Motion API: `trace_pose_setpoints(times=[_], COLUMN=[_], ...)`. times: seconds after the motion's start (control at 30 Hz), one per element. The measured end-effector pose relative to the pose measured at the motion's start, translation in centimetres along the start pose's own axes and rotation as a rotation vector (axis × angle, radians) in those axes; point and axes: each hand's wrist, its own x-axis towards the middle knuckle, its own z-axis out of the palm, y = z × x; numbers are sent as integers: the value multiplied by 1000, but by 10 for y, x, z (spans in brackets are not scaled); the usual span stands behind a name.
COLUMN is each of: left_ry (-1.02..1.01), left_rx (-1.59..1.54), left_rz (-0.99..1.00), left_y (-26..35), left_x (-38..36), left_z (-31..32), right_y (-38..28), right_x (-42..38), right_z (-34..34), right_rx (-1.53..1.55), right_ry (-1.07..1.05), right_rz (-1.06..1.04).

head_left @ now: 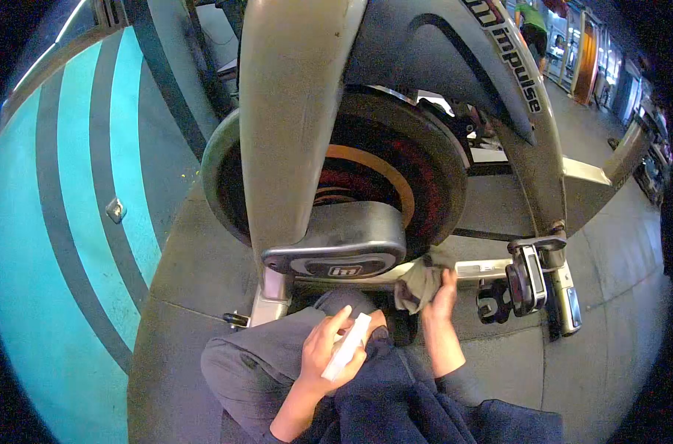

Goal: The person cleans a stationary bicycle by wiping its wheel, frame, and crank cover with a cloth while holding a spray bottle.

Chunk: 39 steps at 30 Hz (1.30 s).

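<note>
My left hand (320, 354) is over my lap, its fingers closed around a slim white rectangular block (347, 348) whose exact kind I cannot make out. To its right, my right hand (441, 300) grips a crumpled grey cloth (419, 284). That cloth lies against the pale lower frame bar (384, 277) of an exercise bike (292, 111), just below the dark flywheel (443, 177). Part of the bar is hidden behind the cloth and hand. A grey cover (344, 237) with a round-cornered logo sits above the bar.
A pedal (527, 281) juts out right of my right hand, beside the frame's end foot (567, 300). On the left stands a turquoise-and-grey striped panel (70, 185). Dark rubber matting (181, 355) covers the floor. A person in a green top (530, 18) is far off at upper right.
</note>
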Motion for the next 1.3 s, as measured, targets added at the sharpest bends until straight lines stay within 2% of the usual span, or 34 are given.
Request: trace_pose_setpoints(times=[0.1,0.2,0.27,0.37,0.43,0.5,0.57,0.63,0.67,0.7,0.8,0.87,0.9,0.97,1.03,1.13,1.23,1.27,1.3], left_ry=[-5,-24,-36,-78,-32,-24,-22,-47,-50,-44,-40,-36,-33,-32,-39,-65,-72,-67,-61], left_rx=[-9,-7,0,64,42,36,27,40,38,34,26,13,0,-15,-32,-9,40,27,13], left_rz=[8,27,39,42,32,36,38,35,36,50,46,26,17,8,-12,-8,61,68,77], left_y=[1,2,2,2,3,1,0,1,2,2,0,-3,-5,-6,-5,2,4,5,5], left_x=[3,3,4,4,6,5,5,6,7,8,10,9,8,7,9,7,7,7,7], left_z=[2,8,10,9,7,7,7,9,10,12,10,9,9,9,12,16,17,19,19], right_y=[-13,-26,-14,8,50,67,67,96,110,120,120,115,115,118,115,122,114,127,124], right_x=[17,19,27,17,33,32,25,42,42,34,34,44,50,61,61,71,72,92,89], right_z=[-15,-26,-37,-10,-3,1,25,15,16,24,28,21,16,8,11,5,3,-16,-14], right_rx=[25,36,-81,-152,-52,55,234,381,402,350,320,345,340,325,302,266,317,398,399], right_ry=[98,93,-48,-20,-92,-127,0,6,170,100,88,-74,-73,64,82,-23,18,-106,-107], right_rz=[-122,-36,-29,25,-11,131,192,302,397,354,446,522,524,545,530,342,356,262,264])
